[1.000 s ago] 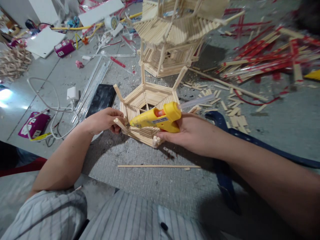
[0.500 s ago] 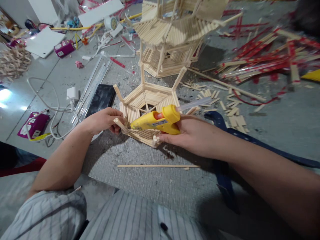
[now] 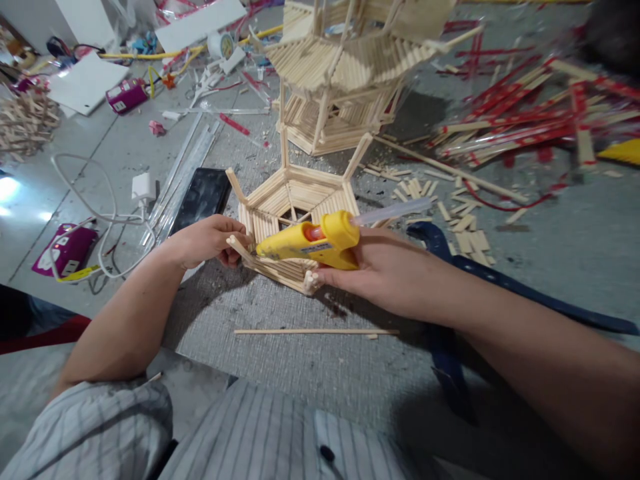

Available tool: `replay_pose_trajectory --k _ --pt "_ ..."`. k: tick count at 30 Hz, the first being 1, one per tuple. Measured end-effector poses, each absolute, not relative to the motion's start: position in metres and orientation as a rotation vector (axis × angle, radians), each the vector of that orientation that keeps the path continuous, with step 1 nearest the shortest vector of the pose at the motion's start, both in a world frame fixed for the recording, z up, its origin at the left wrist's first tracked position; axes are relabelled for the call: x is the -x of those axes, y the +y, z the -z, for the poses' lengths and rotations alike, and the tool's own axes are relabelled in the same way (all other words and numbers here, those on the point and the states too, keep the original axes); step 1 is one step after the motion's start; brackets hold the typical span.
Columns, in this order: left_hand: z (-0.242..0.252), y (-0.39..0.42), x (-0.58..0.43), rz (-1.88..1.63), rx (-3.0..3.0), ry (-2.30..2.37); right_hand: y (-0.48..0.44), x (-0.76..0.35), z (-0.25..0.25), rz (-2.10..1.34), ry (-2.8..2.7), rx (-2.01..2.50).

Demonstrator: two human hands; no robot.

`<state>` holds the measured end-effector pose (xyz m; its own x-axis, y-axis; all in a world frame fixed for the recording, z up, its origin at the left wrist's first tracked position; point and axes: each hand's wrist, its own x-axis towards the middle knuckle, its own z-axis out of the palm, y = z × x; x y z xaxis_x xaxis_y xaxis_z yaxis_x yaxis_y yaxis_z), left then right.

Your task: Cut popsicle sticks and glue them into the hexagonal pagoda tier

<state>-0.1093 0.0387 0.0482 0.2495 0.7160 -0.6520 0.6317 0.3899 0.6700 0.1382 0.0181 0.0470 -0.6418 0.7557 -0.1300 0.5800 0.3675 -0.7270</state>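
My right hand (image 3: pixel 370 263) is closed around a yellow hot glue gun (image 3: pixel 310 240), with a clear glue stick (image 3: pixel 395 210) poking out of its back end. The gun's nozzle points left, at the near left corner of a six-sided wooden stick frame (image 3: pixel 315 179) with short upright posts. At that corner my left hand (image 3: pixel 213 241) has its fingers curled against the frame's left side, pinching it; the fingertips are partly hidden. A single thin wooden stick (image 3: pixel 315 331) lies on the table in front of the frame.
A larger stick-built pagoda model (image 3: pixel 345 80) stands behind. Blue-handled cutters (image 3: pixel 500 283) lie under my right forearm. Cut stick pieces (image 3: pixel 470 233) and red-wrapped sticks (image 3: pixel 530 113) cover the right. A black phone (image 3: pixel 200 197), white cable (image 3: pixel 113 200) and purple power block (image 3: pixel 67 248) lie left.
The glue gun has shifted very slightly left, its nozzle closer to the frame's corner. My left hand stays in place on the frame.
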Motion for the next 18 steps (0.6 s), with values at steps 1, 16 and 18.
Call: replay_pose_trajectory --k 1,16,18 --pt "-0.048 0.039 0.11 -0.09 -1.292 1.433 0.018 -0.139 -0.049 -1.124 -2.398 1.203" --pt "-0.042 0.038 0.112 -0.136 -1.354 1.415 0.018 -0.139 -0.045 -1.11 -2.443 1.148" --pt "-0.04 0.039 0.113 -0.143 -1.379 1.391 0.017 -0.14 -0.049 -1.118 -2.466 1.186"
